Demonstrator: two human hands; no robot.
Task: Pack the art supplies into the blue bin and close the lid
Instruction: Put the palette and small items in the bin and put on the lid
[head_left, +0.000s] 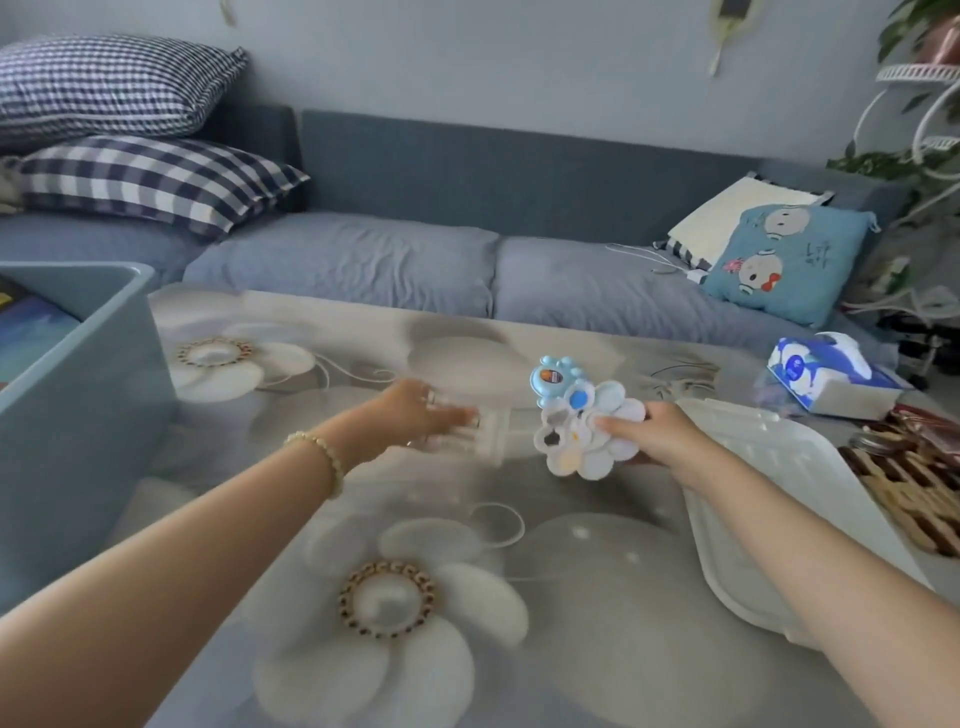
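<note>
- One blue bin (78, 395) stands open at the left of the table (597, 597); one white lid (769, 467) lies at the right.
- The right hand (660, 434) pinches a stack of flower-shaped palettes (587, 431), white with one blue, over the middle.
- The left hand (415, 410) touches one white tray (493, 434); the blur hides its grip.

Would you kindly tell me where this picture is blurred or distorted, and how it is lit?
Head view: motion blur smears the left hand and the pale object under it, so its grip is unclear; the palettes in the right hand look sharper; wide-angle distortion skews the blue bin at the left edge; lighting is soft, without hard shadows.
</note>
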